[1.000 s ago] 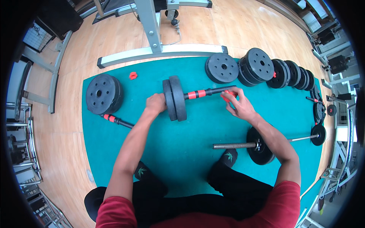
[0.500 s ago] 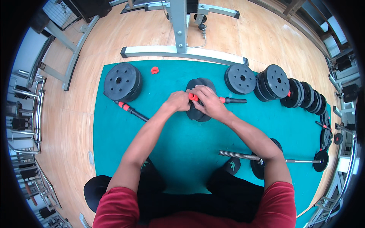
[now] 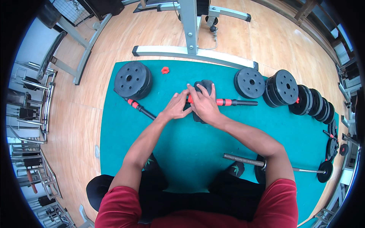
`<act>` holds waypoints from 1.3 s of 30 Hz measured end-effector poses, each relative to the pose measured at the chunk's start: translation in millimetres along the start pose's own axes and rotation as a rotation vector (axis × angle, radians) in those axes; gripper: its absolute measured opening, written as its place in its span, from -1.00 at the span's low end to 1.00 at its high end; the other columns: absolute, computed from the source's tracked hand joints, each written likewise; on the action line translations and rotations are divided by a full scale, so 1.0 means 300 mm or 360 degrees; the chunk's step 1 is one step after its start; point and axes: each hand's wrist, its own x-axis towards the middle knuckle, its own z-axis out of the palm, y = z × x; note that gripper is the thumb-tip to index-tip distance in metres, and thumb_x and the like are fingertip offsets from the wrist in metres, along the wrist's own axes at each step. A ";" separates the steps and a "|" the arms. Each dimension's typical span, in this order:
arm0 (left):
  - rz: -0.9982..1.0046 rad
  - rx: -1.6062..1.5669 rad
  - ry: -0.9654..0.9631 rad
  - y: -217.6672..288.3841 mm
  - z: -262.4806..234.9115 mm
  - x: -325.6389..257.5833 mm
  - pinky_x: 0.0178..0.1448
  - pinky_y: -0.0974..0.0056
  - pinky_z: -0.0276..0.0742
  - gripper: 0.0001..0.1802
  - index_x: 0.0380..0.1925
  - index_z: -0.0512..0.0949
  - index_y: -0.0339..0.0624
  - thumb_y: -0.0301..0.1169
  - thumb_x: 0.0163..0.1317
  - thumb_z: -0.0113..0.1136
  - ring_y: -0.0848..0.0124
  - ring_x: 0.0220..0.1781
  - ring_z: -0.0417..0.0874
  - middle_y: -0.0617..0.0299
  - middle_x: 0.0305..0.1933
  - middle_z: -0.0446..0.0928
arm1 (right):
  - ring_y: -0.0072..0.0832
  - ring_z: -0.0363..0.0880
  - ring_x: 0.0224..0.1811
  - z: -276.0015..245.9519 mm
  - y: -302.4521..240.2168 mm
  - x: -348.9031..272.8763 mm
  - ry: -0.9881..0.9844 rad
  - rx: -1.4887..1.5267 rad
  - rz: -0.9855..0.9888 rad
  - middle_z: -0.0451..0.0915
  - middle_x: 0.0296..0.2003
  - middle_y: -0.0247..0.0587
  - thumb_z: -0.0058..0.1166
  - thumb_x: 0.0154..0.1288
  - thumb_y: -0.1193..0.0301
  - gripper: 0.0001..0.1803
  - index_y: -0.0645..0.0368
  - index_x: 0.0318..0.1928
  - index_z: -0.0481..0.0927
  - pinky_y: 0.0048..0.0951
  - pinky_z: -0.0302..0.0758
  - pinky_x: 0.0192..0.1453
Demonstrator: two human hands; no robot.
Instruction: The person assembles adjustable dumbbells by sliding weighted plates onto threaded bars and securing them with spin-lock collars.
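Both hands (image 3: pixel 194 104) clasp upright plates (image 3: pixel 203 88) on dumbbell bar (image 3: pixel 237 102) lying left-right.

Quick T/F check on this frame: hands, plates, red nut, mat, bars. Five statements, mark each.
1. Both hands, left hand and right hand, are on the black plates at mat centre. True.
2. The small red nut lies on bare wood. False: it lies on the green mat.
3. A plate stack sits left of the hands. True.
4. The bar under the hands has blue grips. False: red.
5. The threaded bar lies by the person's left arm. False: by the right arm.
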 end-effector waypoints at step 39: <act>-0.0830 -0.0877 -0.0073 -0.185 -0.034 -0.149 0.08 0.32 0.52 -0.38 0.17 0.51 -0.29 -0.35 0.11 0.50 0.49 -0.06 0.63 0.23 -0.10 0.65 | 0.01 0.69 -0.41 0.153 0.324 -0.092 -0.0650 -0.0177 0.0236 0.66 -0.49 0.07 0.19 0.13 0.32 -0.79 0.20 -0.30 0.61 0.01 0.61 -0.32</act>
